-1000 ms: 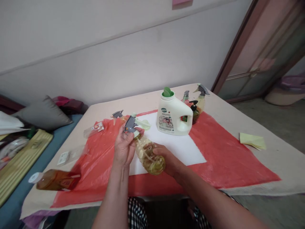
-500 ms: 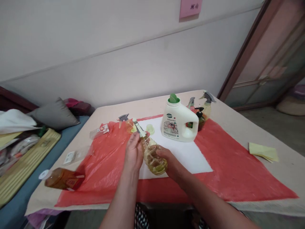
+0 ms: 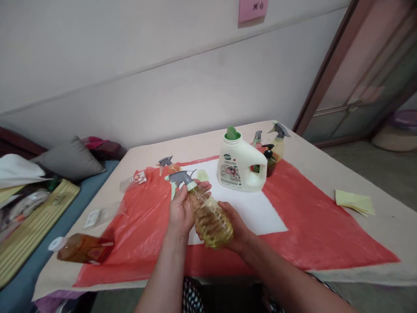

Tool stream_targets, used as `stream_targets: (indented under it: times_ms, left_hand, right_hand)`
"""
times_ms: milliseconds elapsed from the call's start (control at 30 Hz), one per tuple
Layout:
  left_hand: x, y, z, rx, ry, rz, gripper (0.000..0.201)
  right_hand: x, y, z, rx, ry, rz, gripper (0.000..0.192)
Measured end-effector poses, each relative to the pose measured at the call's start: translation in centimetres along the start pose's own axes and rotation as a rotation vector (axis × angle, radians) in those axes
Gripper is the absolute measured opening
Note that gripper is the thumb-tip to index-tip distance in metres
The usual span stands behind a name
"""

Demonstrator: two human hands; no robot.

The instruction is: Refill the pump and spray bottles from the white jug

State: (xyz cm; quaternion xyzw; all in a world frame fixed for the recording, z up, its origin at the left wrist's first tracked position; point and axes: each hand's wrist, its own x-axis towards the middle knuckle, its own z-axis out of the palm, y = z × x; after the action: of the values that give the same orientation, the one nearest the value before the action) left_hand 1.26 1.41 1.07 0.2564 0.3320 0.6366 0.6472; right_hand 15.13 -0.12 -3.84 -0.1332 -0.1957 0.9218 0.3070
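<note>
Both hands hold one spray bottle (image 3: 210, 215) just above the near part of the table (image 3: 325, 161), over the white sheet (image 3: 260, 208) that lies on the red plastic sheet (image 3: 309, 226). The bottle is clear, holds yellowish liquid and leans with its grey trigger head (image 3: 180, 177) up and to the left. The left hand (image 3: 182, 208) grips the neck just under the trigger head, fingers curled and clamped round it; the right hand (image 3: 236, 226) cups the base from the right and below, fingers wrapped on the ribbed body. Farther off on the white sheet stands a white jug (image 3: 239, 167) with a green spout, and just beyond it to the right a cluster of small spray bottles (image 3: 272, 145). A pale green cap (image 3: 202, 174) lies just left of the jug, and another spray bottle (image 3: 167, 164) lies farther left on the red sheet. At the near left edge of the table a brown bottle (image 3: 81, 248) lies on its side. Yellow cloths (image 3: 355, 202) rest on the bare table at the right. A grey cushion (image 3: 68, 158) sits beyond the table's left side
</note>
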Motion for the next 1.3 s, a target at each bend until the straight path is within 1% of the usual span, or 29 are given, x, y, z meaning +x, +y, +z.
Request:
stream_targets:
  times_ms: [67,133,200,267,333,400,467,533,600,667,700,733,767,800,867,933,967,1000,1033,1100,1133,1167,1233,1267,1300]
  left_hand:
    - [-0.2,0.0,0.2,-0.005,-0.024,-0.008,0.034]
    - [-0.2,-0.2,0.5,0.025,-0.016,-0.016,0.04]
    - [-0.2,-0.6,0.8,0.096,0.008,-0.036,0.052]
    - [-0.2,-1.2,1.0,0.172,0.043,-0.053,0.063]
    - [-0.1,-1.6,1.1,0.22,0.078,-0.028,0.067]
    - [-0.1,-1.8,1.1,0.251,0.11,0.074,0.063]
    - [0.0,-1.8,1.0,0.284,0.139,0.207,0.053]
    - [0.1,-1.7,0.9,0.294,0.187,0.303,0.044]
    - [0.2,-1.6,0.8,0.293,0.266,0.334,0.04]
    - [0.3,-1.5,0.7,0.278,0.346,0.327,0.037]
    - [0.3,-1.4,0.7,0.255,0.362,0.313,0.036]
    - [0.3,-1.4,0.7,0.22,0.352,0.288,0.035]
    - [0.3,-1.2,0.6,0.176,0.319,0.255,0.035]
    - [0.2,-1.0,0.6,0.132,0.267,0.214,0.036]
    - [-0.1,-0.5,0.6,0.075,0.147,0.126,0.039]
    - [-0.4,0.0,0.5,0.055,0.047,0.074,0.041]
    - [-0.5,0.2,0.5,0.049,0.015,0.064,0.042]
    - [-0.6,0.3,0.5,0.044,-0.001,0.059,0.042]
    - [-0.6,0.3,0.4,0.04,-0.003,0.052,0.042]
    - [-0.5,0.2,0.4,0.045,0.028,0.029,0.045]
    - [-0.4,0.0,0.4,0.053,0.054,0.026,0.046]
    - [-0.3,-0.2,0.4,0.066,0.074,0.038,0.047]
    - [0.0,-0.6,0.5,0.088,0.109,0.094,0.045]
    - [0.1,-0.7,0.5,0.09,0.123,0.126,0.042]
    - [0.2,-0.8,0.5,0.087,0.131,0.149,0.039]
  right_hand:
    - [-0.2,0.1,-0.3,0.06,-0.094,0.092,0.063]
    - [-0.2,0.1,-0.2,0.07,-0.098,0.064,0.061]
    - [-0.1,-0.2,0.2,0.038,-0.034,-0.032,0.055]
    - [0.0,-0.6,0.6,-0.032,0.052,-0.159,0.05]
    - [0.0,-1.0,0.8,-0.143,0.118,-0.293,0.046]
    - [0.0,-1.5,0.7,-0.36,0.211,-0.405,0.042]
    - [0.0,-1.7,0.4,-0.699,0.376,-0.499,0.044]
    - [0.0,-1.6,0.0,-1.059,0.555,-0.597,0.052]
    - [0.1,-1.2,-0.1,-1.311,0.653,-0.7,0.06]
    - [0.2,-0.8,0.0,-1.409,0.683,-0.755,0.064]
    - [0.3,-0.6,0.2,-1.401,0.691,-0.748,0.065]
    - [0.2,-0.5,0.4,-1.353,0.69,-0.716,0.064]
    - [0.2,-0.5,0.6,-1.267,0.661,-0.655,0.06]
    - [0.0,-0.5,0.9,-1.139,0.596,-0.57,0.054]
    - [-0.4,-0.5,1.3,-0.782,0.393,-0.369,0.042]
    - [-0.7,-0.3,1.5,-0.423,0.214,-0.213,0.043]
    - [-0.9,-0.3,1.6,-0.297,0.17,-0.169,0.045]
    - [-0.9,-0.2,1.7,-0.22,0.153,-0.148,0.047]
    - [-0.9,-0.2,1.7,-0.196,0.147,-0.144,0.046]
    - [-0.9,-0.4,1.8,-0.288,0.158,-0.193,0.044]
    - [-0.8,-0.7,1.8,-0.402,0.193,-0.242,0.042]
    - [-0.8,-1.0,1.9,-0.554,0.257,-0.298,0.039]
    - [-0.9,-1.7,2.0,-0.897,0.438,-0.398,0.038]
    - [-1.0,-2.0,2.1,-1.041,0.516,-0.427,0.039]
    - [-1.1,-2.2,2.2,-1.142,0.564,-0.435,0.041]
